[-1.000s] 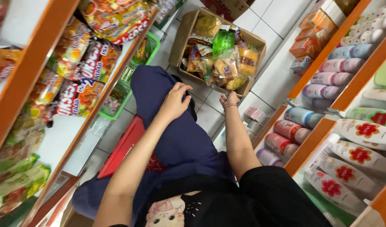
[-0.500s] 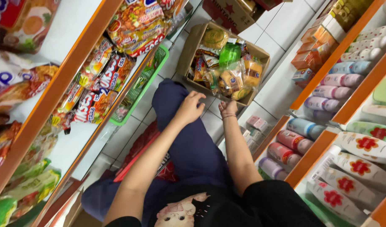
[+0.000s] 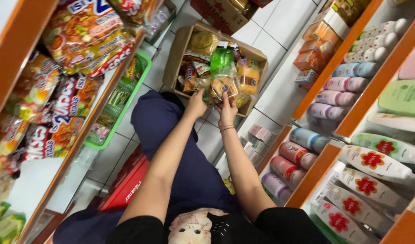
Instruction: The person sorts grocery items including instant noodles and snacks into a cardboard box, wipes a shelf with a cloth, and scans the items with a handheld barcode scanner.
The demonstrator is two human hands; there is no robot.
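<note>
While the person crouches in the aisle between orange shelves, both hands reach into a cardboard box (image 3: 180, 49) on the tiled floor. The right hand (image 3: 227, 107) pinches the lower edge of a clear packet of yellow snacks (image 3: 223, 86), which sits just above its fingertips at the box's near side. The left hand (image 3: 196, 105) is closed on the packet's left edge, beside brown sachets (image 3: 189, 72).

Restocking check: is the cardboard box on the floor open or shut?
Open: the cardboard box has no cover on top, and snack packets show inside.
</note>
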